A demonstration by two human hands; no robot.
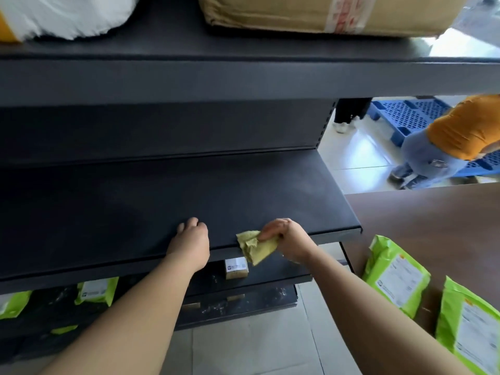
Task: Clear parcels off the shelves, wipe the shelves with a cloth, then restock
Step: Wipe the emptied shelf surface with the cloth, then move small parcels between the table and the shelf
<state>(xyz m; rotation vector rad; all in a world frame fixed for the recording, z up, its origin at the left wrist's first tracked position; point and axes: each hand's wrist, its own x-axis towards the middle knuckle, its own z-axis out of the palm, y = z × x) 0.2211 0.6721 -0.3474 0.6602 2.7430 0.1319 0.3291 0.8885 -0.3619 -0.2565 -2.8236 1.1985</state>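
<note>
Yellow-green cloth (255,246) sits bunched in my right hand (286,236), pinched between the thumb and curled fingers. Its loose tail hangs past the front lip of the dark shelf (135,207) toward 7 o'clock. My left hand (190,239) rests near it at 9 o'clock on the same lip, fingers loosely bent and holding nothing.

The shelf's long axis runs roughly 9 to 3, tipped a little toward 2. Its dark top spreads away from the cloth from 10 through 12 o'clock. I judge the wipe should go leftward and inward. The right hand is the one placed for it, though the left hand lies in that path.

Green parcels (395,277) sit at 4 o'clock by a brown counter (433,212); on it or leaning against it, I cannot tell. A small brown box (236,267) stands on the lower shelf (284,272) at 6 o'clock, under the cloth. A cardboard carton (324,12) sits overhead at 12.
</note>
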